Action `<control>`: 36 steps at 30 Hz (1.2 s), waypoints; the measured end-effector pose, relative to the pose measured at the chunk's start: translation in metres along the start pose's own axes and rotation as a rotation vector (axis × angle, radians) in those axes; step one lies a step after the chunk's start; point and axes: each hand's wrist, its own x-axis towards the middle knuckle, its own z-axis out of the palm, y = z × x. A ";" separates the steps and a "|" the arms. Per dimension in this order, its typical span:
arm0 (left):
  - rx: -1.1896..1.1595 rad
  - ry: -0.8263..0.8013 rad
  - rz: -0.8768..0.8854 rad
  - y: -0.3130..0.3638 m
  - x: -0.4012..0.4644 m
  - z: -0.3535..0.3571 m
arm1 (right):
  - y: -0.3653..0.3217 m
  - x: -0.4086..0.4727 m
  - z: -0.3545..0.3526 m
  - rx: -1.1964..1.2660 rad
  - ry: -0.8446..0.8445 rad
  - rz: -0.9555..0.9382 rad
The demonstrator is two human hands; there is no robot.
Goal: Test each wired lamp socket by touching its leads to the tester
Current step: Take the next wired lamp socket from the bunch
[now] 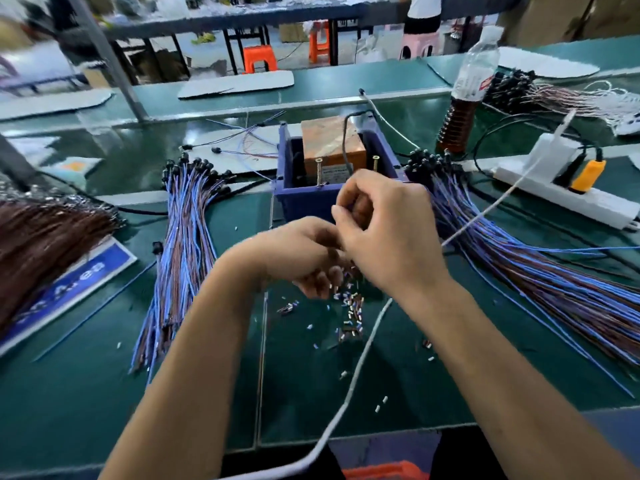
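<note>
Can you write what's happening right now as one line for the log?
left hand: curled, contents blurred | right hand: curled, meeting left | tester box: just behind hands | wired sockets: bundles either side

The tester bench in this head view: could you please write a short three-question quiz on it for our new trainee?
1. True or false: the two upright screws stand at the near edge of the tester inside the blue bin.
2. Which thing stands upright behind the right bundle of wired sockets? A) a bottle B) a kettle C) a lamp
3. Fill in: the left hand and right hand meet in front of the blue ____.

Key: 1 true; 2 A; 3 bin.
</note>
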 end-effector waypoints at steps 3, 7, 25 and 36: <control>0.108 0.345 -0.133 -0.038 -0.014 -0.042 | -0.033 0.005 0.035 0.018 -0.162 -0.076; 0.373 0.959 -0.384 -0.083 -0.015 -0.078 | -0.068 0.015 0.083 0.043 -0.335 -0.129; 0.410 0.901 -0.688 -0.130 -0.034 -0.149 | -0.080 0.003 0.181 -0.232 -0.740 -0.064; -0.522 1.089 0.007 -0.040 -0.038 -0.144 | -0.096 0.002 0.148 0.770 -0.602 0.343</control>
